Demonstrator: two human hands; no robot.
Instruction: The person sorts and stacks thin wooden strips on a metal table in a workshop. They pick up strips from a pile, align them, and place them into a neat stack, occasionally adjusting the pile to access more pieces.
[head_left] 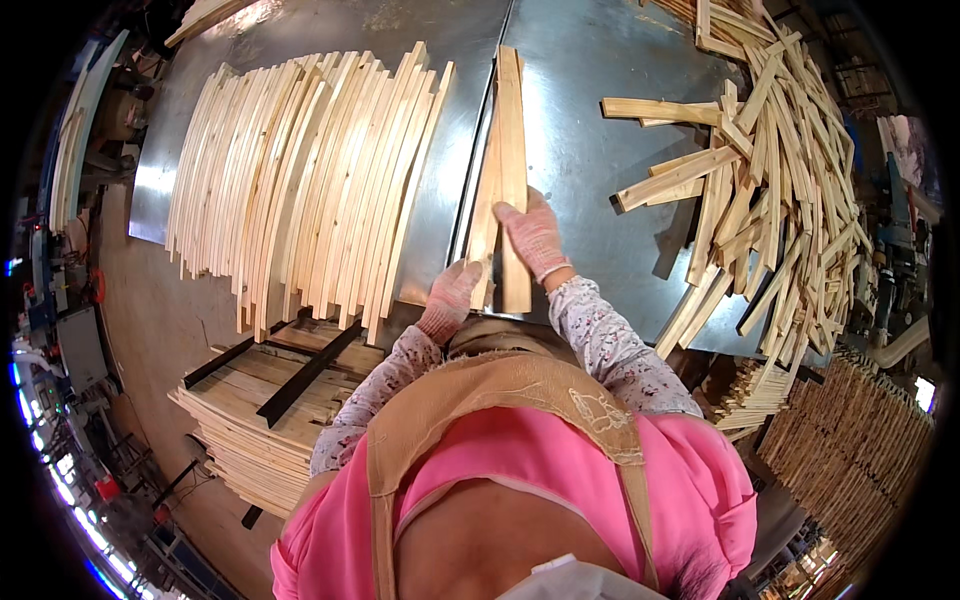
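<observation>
Two pale wooden slats lie lengthwise in front of me, their far ends meeting and their near ends spread slightly apart. My right hand, in a pinkish work glove, is closed on the edge of the right slat near its middle. At the near end of the left slat, my left hand, gloved alike, has its fingers closed on the wood. The far part of that left slat is partly covered by the right one. Both slats are over the seam of the metal table.
A row of slats lies side by side on the table's left. Loose slats form a jumbled heap on the right. Below left, a stack of boards carries dark metal bars. Stacked wood stands at the lower right.
</observation>
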